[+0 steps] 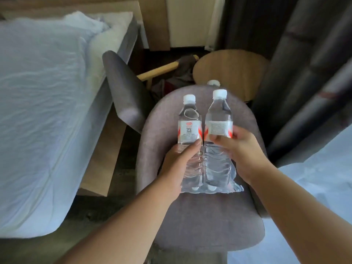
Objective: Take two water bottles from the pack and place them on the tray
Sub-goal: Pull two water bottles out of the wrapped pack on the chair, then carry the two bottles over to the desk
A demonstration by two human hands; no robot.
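Note:
Two clear water bottles with white caps and red-and-white labels stand side by side above a mauve chair seat (200, 212). My left hand (179, 161) grips the left bottle (189, 121) around its lower half. My right hand (240, 149) grips the right bottle (219, 119) at the label. Clear plastic pack wrap (213, 184) still surrounds the lower parts of both bottles. Behind the right bottle, another white cap (213, 82) shows. No tray is in view.
A bed with white sheets (43, 103) fills the left. A second grey chair (123, 96) stands beside it. A round wooden table (230, 73) is behind the chair, dark curtains (304, 73) hang at the right, and white bedding (320, 187) lies at the lower right.

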